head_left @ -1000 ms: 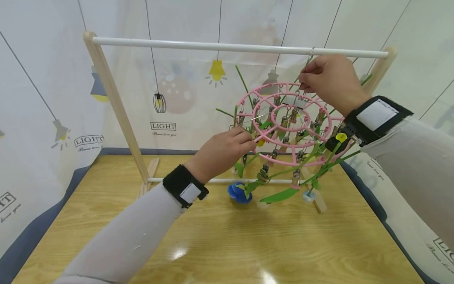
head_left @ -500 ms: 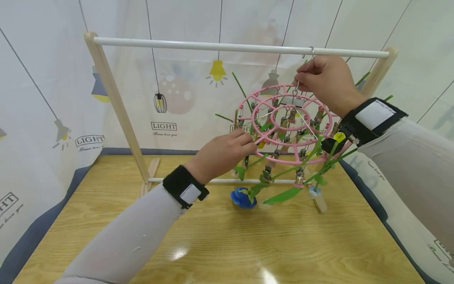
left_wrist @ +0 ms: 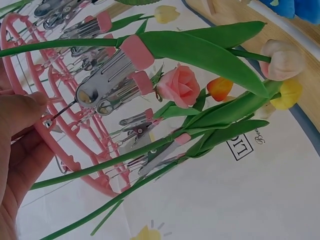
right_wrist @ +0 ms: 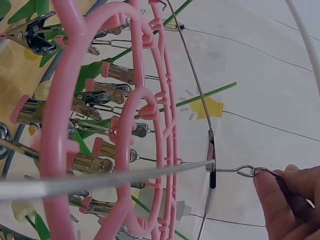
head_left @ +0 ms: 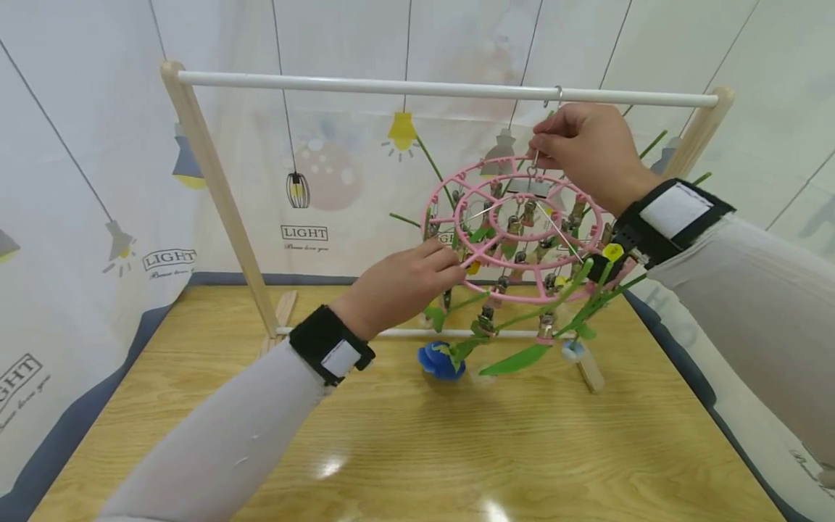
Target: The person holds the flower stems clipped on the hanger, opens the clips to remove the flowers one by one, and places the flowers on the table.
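Pink circular plastic clip rack [head_left: 522, 238] hangs near the right end of the white round rail [head_left: 365, 86]. Left hand [head_left: 407, 283] grips rim [left_wrist: 59, 150]; right hand [head_left: 590, 145] pinches silver wire hook [head_left: 559, 90]. Apparent step: positioning; next move likely needs steady support.

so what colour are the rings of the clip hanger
Pink; the rings show best in the right wrist view.

A pale backdrop [head_left: 355, 43] with printed lamps [head_left: 401, 129] stands behind the wood-grain table [head_left: 417, 442]. The backdrop's lower band [head_left: 300, 278] is dark blue. Glints [head_left: 330, 466] shine on the table.
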The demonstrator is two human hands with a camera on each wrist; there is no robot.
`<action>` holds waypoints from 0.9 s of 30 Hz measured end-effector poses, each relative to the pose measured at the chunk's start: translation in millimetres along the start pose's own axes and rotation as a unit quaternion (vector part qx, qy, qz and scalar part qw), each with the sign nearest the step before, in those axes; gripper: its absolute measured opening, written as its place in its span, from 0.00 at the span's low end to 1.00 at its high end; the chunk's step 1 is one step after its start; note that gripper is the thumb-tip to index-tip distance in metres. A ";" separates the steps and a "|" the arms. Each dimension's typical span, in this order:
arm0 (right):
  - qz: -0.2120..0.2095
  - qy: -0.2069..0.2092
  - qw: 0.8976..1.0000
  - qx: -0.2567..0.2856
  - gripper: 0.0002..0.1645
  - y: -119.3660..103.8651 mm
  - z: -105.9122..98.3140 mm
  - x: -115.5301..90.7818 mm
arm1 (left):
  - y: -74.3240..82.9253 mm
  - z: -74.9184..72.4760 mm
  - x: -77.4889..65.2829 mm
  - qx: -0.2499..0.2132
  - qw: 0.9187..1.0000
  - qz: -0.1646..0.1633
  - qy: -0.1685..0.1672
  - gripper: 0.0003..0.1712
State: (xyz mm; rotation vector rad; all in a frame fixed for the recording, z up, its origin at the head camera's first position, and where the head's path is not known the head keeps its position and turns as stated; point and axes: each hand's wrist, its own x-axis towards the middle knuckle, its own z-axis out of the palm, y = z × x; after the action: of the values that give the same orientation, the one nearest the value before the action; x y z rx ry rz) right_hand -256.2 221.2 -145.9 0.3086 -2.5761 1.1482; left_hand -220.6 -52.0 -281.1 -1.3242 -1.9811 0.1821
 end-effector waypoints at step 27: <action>-0.001 0.002 0.997 0.083 0.16 -20.2 32.9 7.8 | -19.9 -10.0 -36.0 0.042 0.996 0.005 0.081 0.09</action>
State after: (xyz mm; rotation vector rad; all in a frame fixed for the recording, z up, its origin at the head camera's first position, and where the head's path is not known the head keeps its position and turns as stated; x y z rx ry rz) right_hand -263.3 182.7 -150.1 0.3460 -2.4796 1.3644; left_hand -221.8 -94.3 -281.9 -1.2556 -1.8115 0.1560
